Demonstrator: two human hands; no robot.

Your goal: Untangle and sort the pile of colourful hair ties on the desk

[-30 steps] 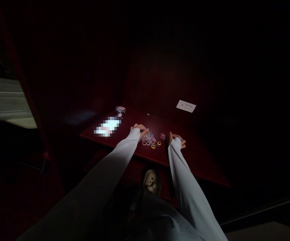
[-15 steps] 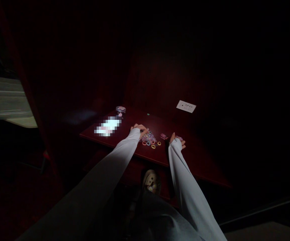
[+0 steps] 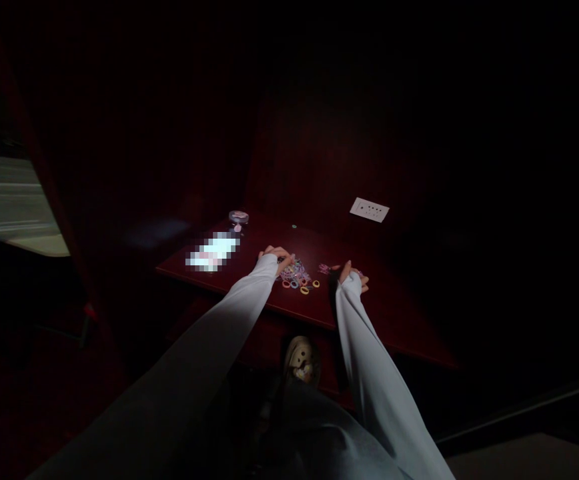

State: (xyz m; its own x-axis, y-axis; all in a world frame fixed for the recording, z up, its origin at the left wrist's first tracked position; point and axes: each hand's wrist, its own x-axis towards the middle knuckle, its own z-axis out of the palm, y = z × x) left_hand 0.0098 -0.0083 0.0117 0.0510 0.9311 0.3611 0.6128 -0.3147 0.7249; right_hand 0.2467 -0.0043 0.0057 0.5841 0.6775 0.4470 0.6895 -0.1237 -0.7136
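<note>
A loose pile of small coloured hair ties (image 3: 297, 272) lies on the dark red tabletop, with larger yellow, pink and blue rings at its near side. My left hand (image 3: 273, 255) rests against the pile's left edge, thumb and fingertips drawn together; what is between them is too small to make out. To the right, my right hand (image 3: 354, 277) curls with its palm turned up, and a bit of pink-purple hair ties shows between thumb and fingers. A small bunch of pink hair ties (image 3: 324, 269) lies just left of that hand.
A lit phone (image 3: 214, 252), its screen blurred out, lies at the table's left, with a round clear container (image 3: 238, 217) behind it. One green ring (image 3: 294, 227) sits farther back. A white socket plate (image 3: 369, 209) is on the wall. Below the table edge shows a clog shoe (image 3: 299, 359).
The view has shifted slightly. My left hand stays at the pile with its fingers moving a little, and my right hand has hardly moved.
</note>
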